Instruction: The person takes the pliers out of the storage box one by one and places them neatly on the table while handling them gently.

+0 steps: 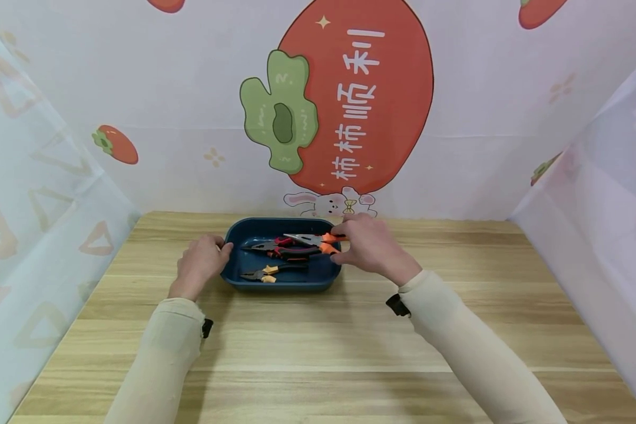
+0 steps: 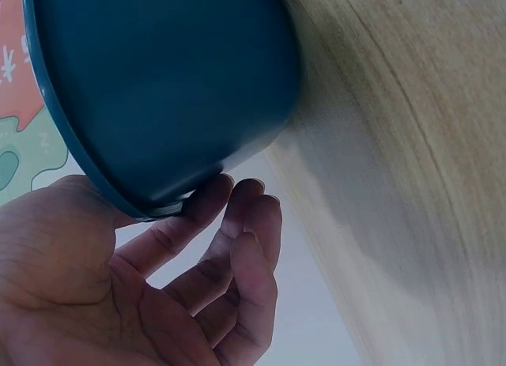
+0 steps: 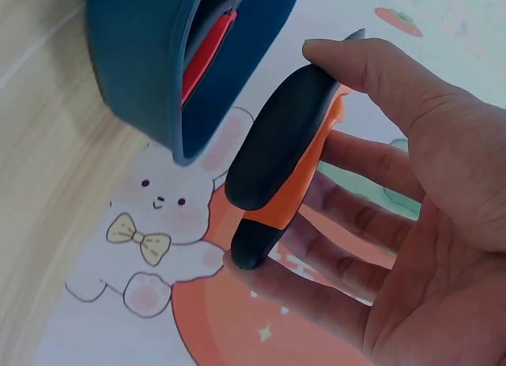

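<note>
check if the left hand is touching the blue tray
Touching. The left wrist view shows the left hand with its fingertips pressed against the outer wall and rim of the blue tray; the head view agrees.

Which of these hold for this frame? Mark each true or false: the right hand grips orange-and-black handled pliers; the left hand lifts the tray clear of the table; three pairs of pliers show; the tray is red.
1. The right hand grips the orange-and-black handled pliers. True; thumb and fingers hold the handles in the right wrist view.
2. The left hand lifts the dark blue plastic tray clear of the light wooden table. False; the tray sits on the table, and the hand touches its rim.
3. Three pairs of pliers show. True; also red-handled pliers and yellow-handled pliers.
4. The tray is red. False; dark blue.
</note>
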The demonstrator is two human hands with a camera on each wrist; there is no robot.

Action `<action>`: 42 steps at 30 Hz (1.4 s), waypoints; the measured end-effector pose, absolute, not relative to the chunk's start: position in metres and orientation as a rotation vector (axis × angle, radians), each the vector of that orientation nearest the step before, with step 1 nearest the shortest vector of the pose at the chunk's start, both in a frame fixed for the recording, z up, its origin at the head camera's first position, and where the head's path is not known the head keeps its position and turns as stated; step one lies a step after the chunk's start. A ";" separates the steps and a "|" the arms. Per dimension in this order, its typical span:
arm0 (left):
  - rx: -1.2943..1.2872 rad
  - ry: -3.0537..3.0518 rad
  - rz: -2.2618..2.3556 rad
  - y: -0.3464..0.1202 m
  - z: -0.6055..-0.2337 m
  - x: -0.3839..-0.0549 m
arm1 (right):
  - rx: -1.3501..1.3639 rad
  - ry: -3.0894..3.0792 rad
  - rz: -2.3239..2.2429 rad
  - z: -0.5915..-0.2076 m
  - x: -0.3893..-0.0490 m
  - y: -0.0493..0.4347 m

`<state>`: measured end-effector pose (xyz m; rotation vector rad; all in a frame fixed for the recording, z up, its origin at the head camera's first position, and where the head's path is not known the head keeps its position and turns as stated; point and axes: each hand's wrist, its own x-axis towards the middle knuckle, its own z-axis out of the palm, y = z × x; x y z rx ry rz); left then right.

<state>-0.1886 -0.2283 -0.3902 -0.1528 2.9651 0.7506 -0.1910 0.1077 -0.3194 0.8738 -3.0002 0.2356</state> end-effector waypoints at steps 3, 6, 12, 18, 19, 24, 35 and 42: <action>-0.152 2.968 0.745 -0.228 -0.391 -0.188 | 0.852 -2.993 0.257 -0.319 -0.190 0.115; -0.153 2.973 0.743 -0.228 -0.391 -0.188 | 0.833 -2.977 0.281 -0.320 -0.190 0.123; -0.152 2.972 0.747 -0.228 -0.390 -0.188 | 0.796 -2.941 0.318 -0.322 -0.189 0.138; -0.154 2.963 0.752 -0.229 -0.389 -0.188 | 0.697 -2.944 0.353 -0.326 -0.191 0.149; -0.156 2.962 0.752 -0.229 -0.389 -0.188 | 0.676 -2.951 0.361 -0.327 -0.192 0.151; -0.154 2.960 0.753 -0.229 -0.390 -0.188 | 0.575 -2.992 0.403 -0.332 -0.196 0.158; -0.149 2.959 0.753 -0.227 -0.389 -0.188 | 0.398 -3.074 0.470 -0.349 -0.205 0.169; -0.147 2.958 0.759 -0.228 -0.391 -0.187 | 0.264 -3.152 0.470 -0.363 -0.211 0.167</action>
